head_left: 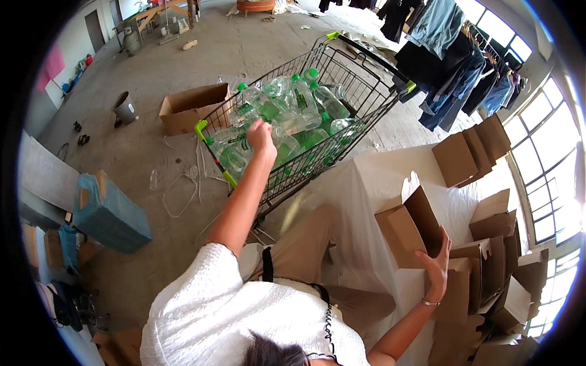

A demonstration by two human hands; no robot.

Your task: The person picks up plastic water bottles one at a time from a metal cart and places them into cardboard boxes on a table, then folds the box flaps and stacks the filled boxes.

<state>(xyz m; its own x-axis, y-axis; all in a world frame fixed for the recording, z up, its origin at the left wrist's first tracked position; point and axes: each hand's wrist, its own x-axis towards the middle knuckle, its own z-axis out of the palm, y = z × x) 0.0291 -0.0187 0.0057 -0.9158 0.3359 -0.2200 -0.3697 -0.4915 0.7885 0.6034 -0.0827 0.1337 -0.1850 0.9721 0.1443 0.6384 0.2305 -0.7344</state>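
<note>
My left hand (260,135) reaches over a shopping cart (372,113) heaped with clear plastic bottles (299,97) that have green caps and labels. Its fingers are curled closed among the bottles; what they hold, if anything, is hidden. On a sheet-covered table to the right, my right hand (434,259) grips the near edge of an open cardboard box (397,235), thumb on the near side and fingers at the rim. The box's flaps stand up at its far end, and its inside is dark.
Several open cardboard boxes (482,274) crowd the table's right side, with more boxes (455,160) farther back. A larger carton (183,116) sits on the floor beyond the cart, near a grey bucket (124,107). White straps (181,194) lie left of the cart. Clothes (452,73) hang at the right.
</note>
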